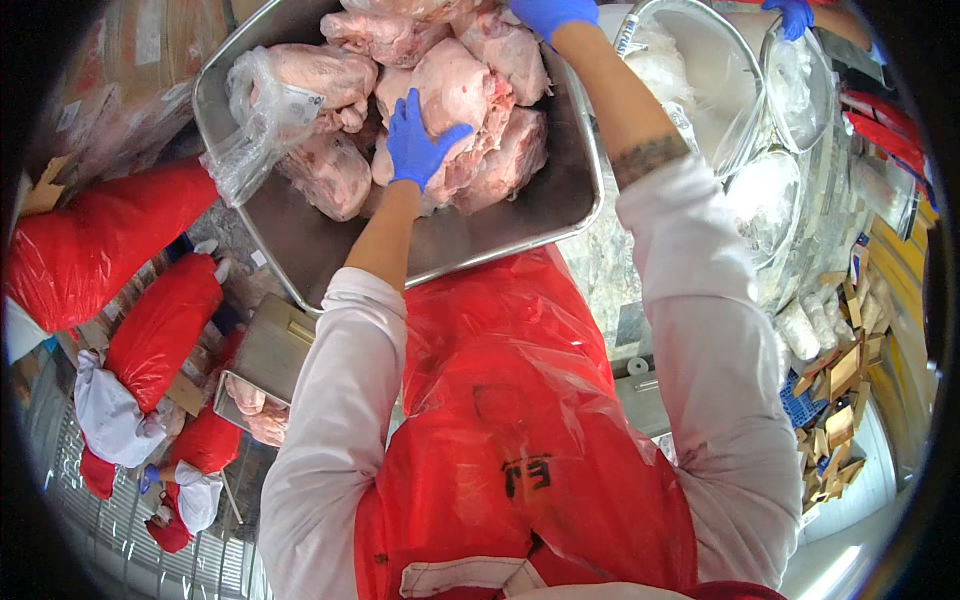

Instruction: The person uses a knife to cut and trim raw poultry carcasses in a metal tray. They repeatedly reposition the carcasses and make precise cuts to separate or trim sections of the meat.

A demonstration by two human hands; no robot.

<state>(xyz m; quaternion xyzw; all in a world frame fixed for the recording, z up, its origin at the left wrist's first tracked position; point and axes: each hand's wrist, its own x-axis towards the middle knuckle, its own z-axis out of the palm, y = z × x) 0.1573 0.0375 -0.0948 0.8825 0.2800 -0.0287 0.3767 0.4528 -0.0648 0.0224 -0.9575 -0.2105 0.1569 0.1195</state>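
Large pale-pink raw meat pieces fill a deep metal tub (560,212) in front of me. My left hand (422,148), in a blue glove, lies with fingers spread on a big meat piece (447,88) in the middle of the pile. At the upper edge, by the tub's far right corner, is my right hand (555,14), also blue-gloved. Its fingers are mostly cut off by the picture's edge, so what it touches is hidden. Clear plastic film (248,140) clings to a meat piece at the tub's left side and hangs over the rim.
Right of the tub stand bins lined with clear plastic (725,85); another person's blue-gloved hand (793,16) is above one. Torn cardboard (838,425) is heaped at right. People in red aprons (165,325) work at left, near a smaller metal container (283,345) with meat.
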